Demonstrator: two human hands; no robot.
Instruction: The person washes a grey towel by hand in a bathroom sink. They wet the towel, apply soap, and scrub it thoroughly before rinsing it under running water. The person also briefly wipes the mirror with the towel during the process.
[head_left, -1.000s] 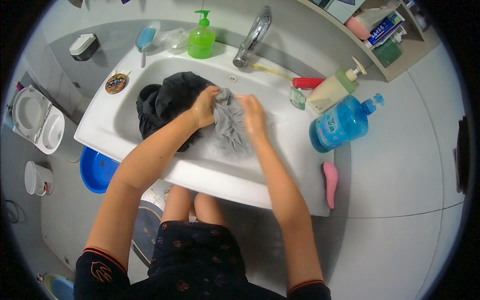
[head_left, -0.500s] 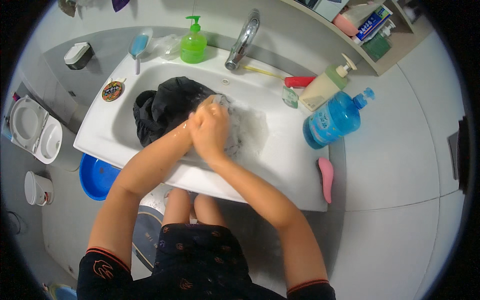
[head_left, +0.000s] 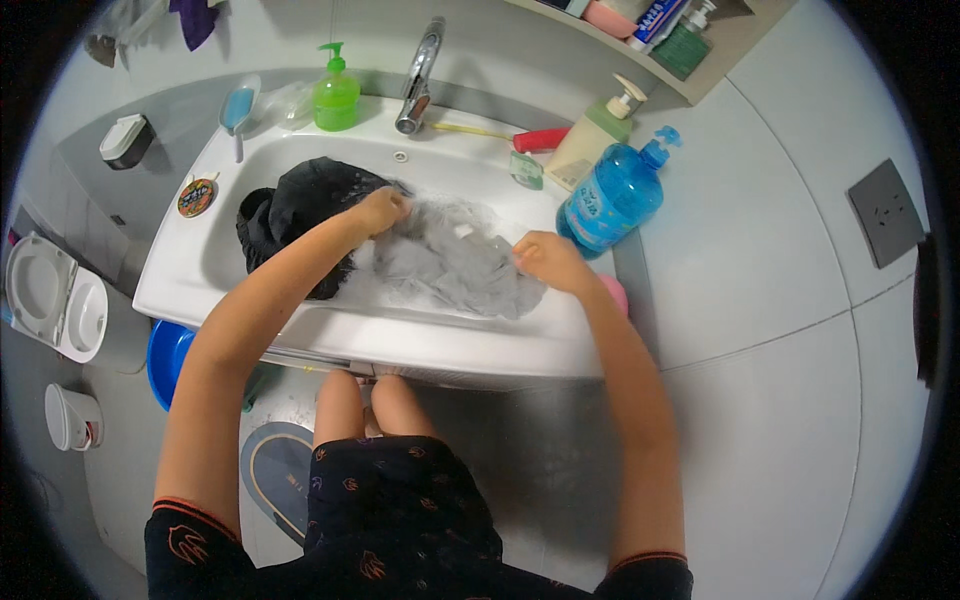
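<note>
A wet grey cloth [head_left: 465, 262] lies spread in soapy water in the white sink [head_left: 330, 325]. My left hand [head_left: 383, 210] is closed on its upper left part, beside the black garment [head_left: 320, 200] bunched in the left of the basin. At the cloth's right edge, near the basin's right side, my right hand [head_left: 550, 260] pinches it with bent fingers. The two hands are well apart, with the cloth loose between them. Some fingertips are hidden in the fabric.
A chrome faucet [head_left: 420, 75] and green pump bottle [head_left: 336, 92] stand behind the basin. On the right are a blue pump bottle [head_left: 615, 198], a pale green pump bottle [head_left: 592, 138] and a pink object [head_left: 616, 293] partly behind my right arm. A blue basin [head_left: 170, 362] sits below left.
My hands were together over the cloth; now they are apart, the right one moved to the right. The bunched grey cloth is now spread between them. The view has shifted right.
</note>
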